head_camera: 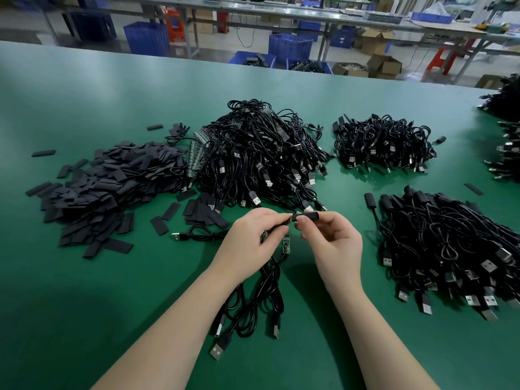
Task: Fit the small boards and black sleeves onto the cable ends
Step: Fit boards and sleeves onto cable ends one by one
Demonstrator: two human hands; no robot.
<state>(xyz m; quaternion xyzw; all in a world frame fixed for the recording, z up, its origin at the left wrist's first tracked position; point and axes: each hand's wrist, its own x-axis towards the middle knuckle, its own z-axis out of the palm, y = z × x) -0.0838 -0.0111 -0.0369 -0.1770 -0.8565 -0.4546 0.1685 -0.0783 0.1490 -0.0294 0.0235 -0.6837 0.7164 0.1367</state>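
A person's two bare forearms reached forward over a green table [84, 277], the hands meeting near the middle of the view. The right hand [334, 243] pinched a black sleeve [308, 215] between thumb and forefinger, holding it level just above the table. The left hand [253, 235] had its fingers curled round a small board [284, 223] on a cable end, its tip touching the open mouth of the sleeve. A second green board [285, 247] hung just below the left hand, and several black cables [253, 299] trailed from that hand toward the viewer, their USB plugs lying on the table between the forearms. To the left lay a wide heap of flat sleeves [107, 187], with a few strays scattered around it. Behind the hands rose a big tangle of cables [261, 153], with strips of boards [197, 153] at its left edge beside the sleeve heap. A smaller cable pile [385, 144] sat farther right, and a pile of cables with sleeves on their ends [450, 249] lay just right of the right hand. Beyond the table, blue crates [289, 46], cardboard boxes [384, 66] and long benches [281, 12] filled a workshop floor.
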